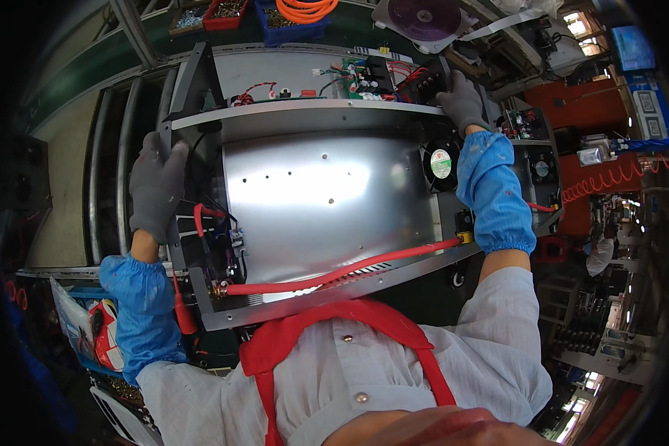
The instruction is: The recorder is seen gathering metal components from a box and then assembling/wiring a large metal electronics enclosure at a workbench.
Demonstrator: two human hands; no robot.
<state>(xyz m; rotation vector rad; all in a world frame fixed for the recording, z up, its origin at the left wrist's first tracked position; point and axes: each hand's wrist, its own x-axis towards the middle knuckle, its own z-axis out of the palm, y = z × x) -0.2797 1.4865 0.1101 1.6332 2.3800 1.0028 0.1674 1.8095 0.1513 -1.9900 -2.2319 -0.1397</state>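
An open sheet-metal equipment chassis (297, 208) lies in front of me, its bare floor shining. A thick red hose (342, 270) runs along its near side, and a black fan (440, 165) sits at its right end. Beyond the middle wall are green circuit boards (366, 80) and thin wires. My left hand (156, 182), in a grey glove, grips the chassis's left end, thumb towards the inside. At the far right corner my right hand (462, 102), gloved alike, is closed over the frame edge; some of its fingertips are hard to make out.
A similar chassis (543, 167) stands close on the right. Rollers (126, 171) lie at the left. At the back are bins of small parts (225, 13), an orange coil (305, 9) and a round purple fan (424, 18). A red-handled tool (183, 314) hangs near the left corner.
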